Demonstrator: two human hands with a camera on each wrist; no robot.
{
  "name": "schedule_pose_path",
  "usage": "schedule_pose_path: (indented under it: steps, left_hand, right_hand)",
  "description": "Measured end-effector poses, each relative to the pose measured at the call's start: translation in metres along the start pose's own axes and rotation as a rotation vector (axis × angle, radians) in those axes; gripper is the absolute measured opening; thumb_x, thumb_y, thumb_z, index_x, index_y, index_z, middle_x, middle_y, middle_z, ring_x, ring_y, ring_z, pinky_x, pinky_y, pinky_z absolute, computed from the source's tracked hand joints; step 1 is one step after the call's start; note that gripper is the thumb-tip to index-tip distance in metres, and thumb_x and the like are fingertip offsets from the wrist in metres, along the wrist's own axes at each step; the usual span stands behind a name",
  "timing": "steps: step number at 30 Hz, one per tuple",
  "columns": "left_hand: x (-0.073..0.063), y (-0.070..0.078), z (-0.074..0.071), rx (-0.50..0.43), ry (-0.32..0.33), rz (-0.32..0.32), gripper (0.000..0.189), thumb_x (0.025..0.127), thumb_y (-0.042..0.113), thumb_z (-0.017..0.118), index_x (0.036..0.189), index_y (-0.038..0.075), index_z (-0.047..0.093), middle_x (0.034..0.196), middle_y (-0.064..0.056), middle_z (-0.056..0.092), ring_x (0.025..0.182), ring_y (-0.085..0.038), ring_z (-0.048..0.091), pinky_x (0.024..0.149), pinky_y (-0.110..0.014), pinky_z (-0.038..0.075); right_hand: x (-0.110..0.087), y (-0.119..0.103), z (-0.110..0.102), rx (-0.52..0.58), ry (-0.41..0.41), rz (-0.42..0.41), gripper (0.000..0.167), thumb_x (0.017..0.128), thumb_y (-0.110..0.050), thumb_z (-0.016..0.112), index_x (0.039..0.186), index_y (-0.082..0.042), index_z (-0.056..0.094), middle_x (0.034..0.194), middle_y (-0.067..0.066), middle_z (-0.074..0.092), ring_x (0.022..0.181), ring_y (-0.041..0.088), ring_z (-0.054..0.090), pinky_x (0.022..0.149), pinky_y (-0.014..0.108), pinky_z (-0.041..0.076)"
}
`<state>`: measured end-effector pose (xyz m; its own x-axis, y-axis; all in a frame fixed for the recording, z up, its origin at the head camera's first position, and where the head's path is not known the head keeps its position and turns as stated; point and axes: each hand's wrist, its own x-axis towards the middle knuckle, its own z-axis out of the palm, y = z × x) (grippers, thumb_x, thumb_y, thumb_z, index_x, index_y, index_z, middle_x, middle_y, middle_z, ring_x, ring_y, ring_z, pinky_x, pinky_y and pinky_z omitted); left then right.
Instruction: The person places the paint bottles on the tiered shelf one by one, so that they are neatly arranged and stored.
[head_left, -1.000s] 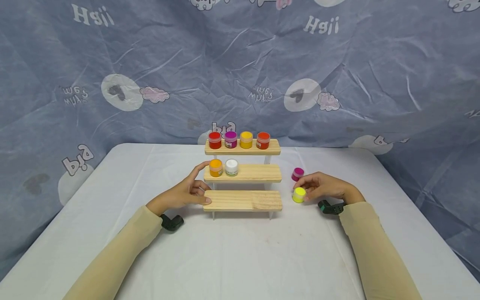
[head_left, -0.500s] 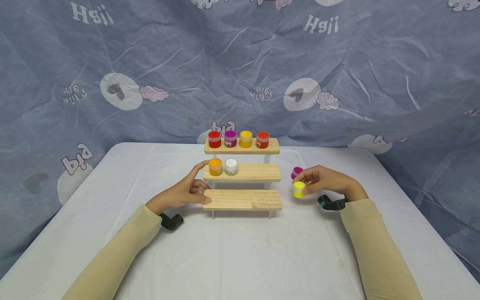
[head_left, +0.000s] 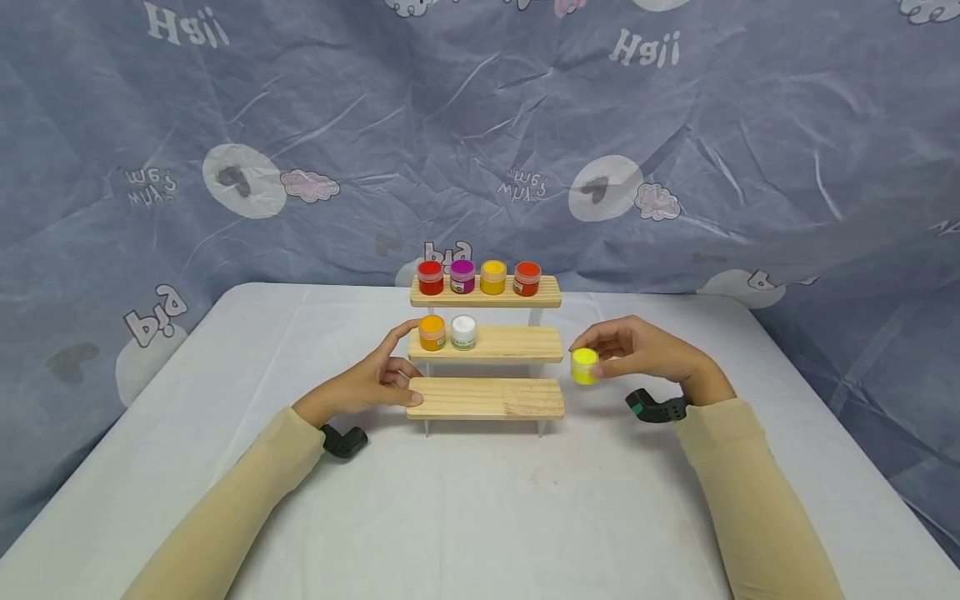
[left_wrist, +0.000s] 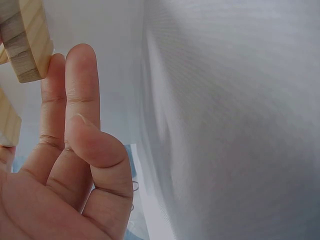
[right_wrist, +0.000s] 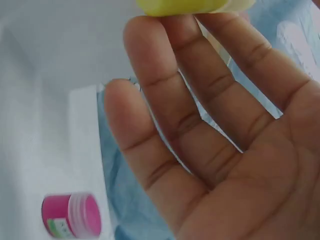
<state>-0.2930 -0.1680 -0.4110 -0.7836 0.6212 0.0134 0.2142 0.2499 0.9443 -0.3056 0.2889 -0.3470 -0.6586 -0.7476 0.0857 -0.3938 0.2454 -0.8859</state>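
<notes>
A three-tier wooden display rack [head_left: 480,398] stands mid-table. My left hand [head_left: 367,385] grips its left end, thumb on the lowest tier and index finger at the middle one; in the left wrist view its fingers lie against a plank end [left_wrist: 31,60]. My right hand [head_left: 637,354] pinches a yellow paint jar [head_left: 584,367] just right of the rack, above the table. Only the jar's yellow underside [right_wrist: 180,6] shows in the right wrist view. A magenta paint jar [right_wrist: 70,216] appears lower left there; the right hand hides it in the head view.
On the top tier stand red [head_left: 431,278], purple [head_left: 462,277], yellow-orange [head_left: 492,278] and orange-red [head_left: 527,279] jars. An orange jar [head_left: 432,333] and a white jar [head_left: 463,332] occupy the middle tier's left half. A grey-blue printed cloth [head_left: 480,167] hangs behind the white-covered table [head_left: 480,517].
My right hand has raised the yellow paint jar from the table and brought it left toward the rack. It now covers the magenta jar in the head view. The left hand stays put.
</notes>
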Motion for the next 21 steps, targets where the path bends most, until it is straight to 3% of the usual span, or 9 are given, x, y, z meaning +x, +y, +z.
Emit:
schedule_pose_path:
  steps: [8, 15, 21]
  left_hand:
    - [0.000, 0.001, 0.000, -0.007, 0.000, -0.001, 0.114, 0.095, 0.006, 0.082, 0.173, 0.023, 0.001, 0.115, -0.019, 0.070, 0.091, -0.024, 0.064, 0.081, -0.029, 0.050]
    - [-0.001, 0.001, 0.000, -0.010, -0.002, -0.001, 0.114, 0.095, 0.007, 0.082, 0.173, 0.022, 0.000, 0.114, -0.017, 0.070, 0.090, -0.024, 0.063, 0.081, -0.029, 0.050]
    - [-0.001, -0.001, 0.000, -0.022, -0.005, -0.004, 0.114, 0.096, 0.004, 0.081, 0.173, 0.023, 0.000, 0.115, -0.018, 0.071, 0.090, -0.023, 0.064, 0.081, -0.030, 0.051]
  right_hand:
    - [0.008, -0.018, 0.016, -0.040, 0.081, -0.084, 0.033, 0.095, 0.009, 0.073, 0.127, 0.014, 0.068, 0.115, 0.001, 0.077, 0.094, 0.018, 0.072, 0.087, 0.030, 0.060]
    - [0.023, -0.025, 0.039, -0.105, 0.286, -0.042, 0.037, 0.093, 0.008, 0.079, 0.128, 0.011, 0.071, 0.111, 0.010, 0.074, 0.094, 0.016, 0.069, 0.083, 0.024, 0.056]
    - [0.034, -0.021, 0.055, -0.153, 0.396, -0.057, 0.039, 0.094, 0.006, 0.080, 0.131, 0.008, 0.071, 0.123, 0.021, 0.072, 0.101, 0.014, 0.069, 0.092, 0.023, 0.055]
